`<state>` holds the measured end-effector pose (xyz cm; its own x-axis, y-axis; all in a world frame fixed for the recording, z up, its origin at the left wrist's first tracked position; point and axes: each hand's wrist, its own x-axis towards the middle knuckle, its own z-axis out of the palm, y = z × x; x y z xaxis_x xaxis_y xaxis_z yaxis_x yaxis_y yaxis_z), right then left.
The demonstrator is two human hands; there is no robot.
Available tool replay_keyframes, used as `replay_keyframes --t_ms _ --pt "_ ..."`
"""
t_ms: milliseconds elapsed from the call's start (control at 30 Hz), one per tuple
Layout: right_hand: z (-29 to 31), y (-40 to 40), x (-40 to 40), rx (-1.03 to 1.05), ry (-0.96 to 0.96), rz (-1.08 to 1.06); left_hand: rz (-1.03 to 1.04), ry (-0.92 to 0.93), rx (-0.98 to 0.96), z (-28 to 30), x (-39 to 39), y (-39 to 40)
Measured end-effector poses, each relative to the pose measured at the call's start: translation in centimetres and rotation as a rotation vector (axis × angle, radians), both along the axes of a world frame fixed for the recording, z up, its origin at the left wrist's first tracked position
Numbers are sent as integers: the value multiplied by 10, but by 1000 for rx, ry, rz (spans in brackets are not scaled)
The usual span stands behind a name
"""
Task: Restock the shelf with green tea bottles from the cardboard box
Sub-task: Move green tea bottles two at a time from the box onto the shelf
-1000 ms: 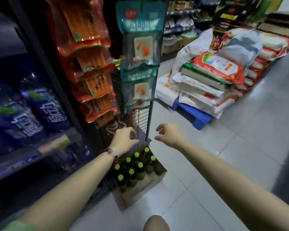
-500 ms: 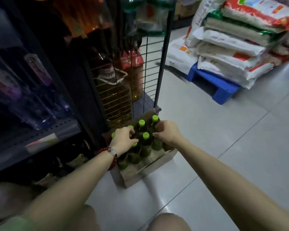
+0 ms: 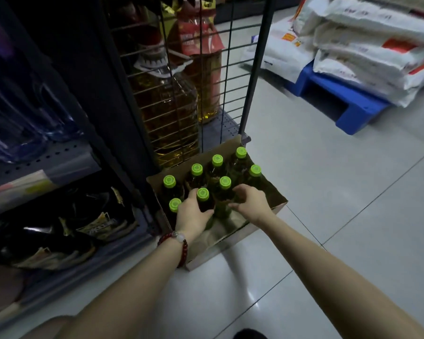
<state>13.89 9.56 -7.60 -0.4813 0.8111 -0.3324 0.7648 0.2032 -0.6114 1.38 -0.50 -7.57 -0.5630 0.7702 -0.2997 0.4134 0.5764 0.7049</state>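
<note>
An open cardboard box [image 3: 274, 195] stands on the floor beside the shelf and holds several green tea bottles with bright green caps [image 3: 217, 160]. My left hand [image 3: 192, 214] is wrapped around the body of one bottle [image 3: 203, 195] near the front of the box. My right hand [image 3: 251, 201] curls around the neighbouring bottle [image 3: 225, 183], its fingers on the bottle's side. Both bottles stand upright inside the box. The dark shelf unit [image 3: 42, 165] rises at the left.
A wire rack [image 3: 230, 69] with large cooking-oil jugs [image 3: 167, 113] stands right behind the box. Dark packets [image 3: 66, 231] fill the lowest shelf. Stacked white sacks [image 3: 367, 42] on a blue pallet [image 3: 338, 99] lie at the right. Pale tiled floor [image 3: 328, 192] spreads between.
The view has dropped closer to the box. Both hands have come down from above the caps and closed around two front bottles.
</note>
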Motion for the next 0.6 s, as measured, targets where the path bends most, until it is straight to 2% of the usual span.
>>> replay_keyframes --t_ms 300,600 --pt "-34 9 -15 -27 175 -161 98 -42 133 -41 7 13" --pt "-49 18 -21 -37 229 -119 223 -52 258 -54 21 17"
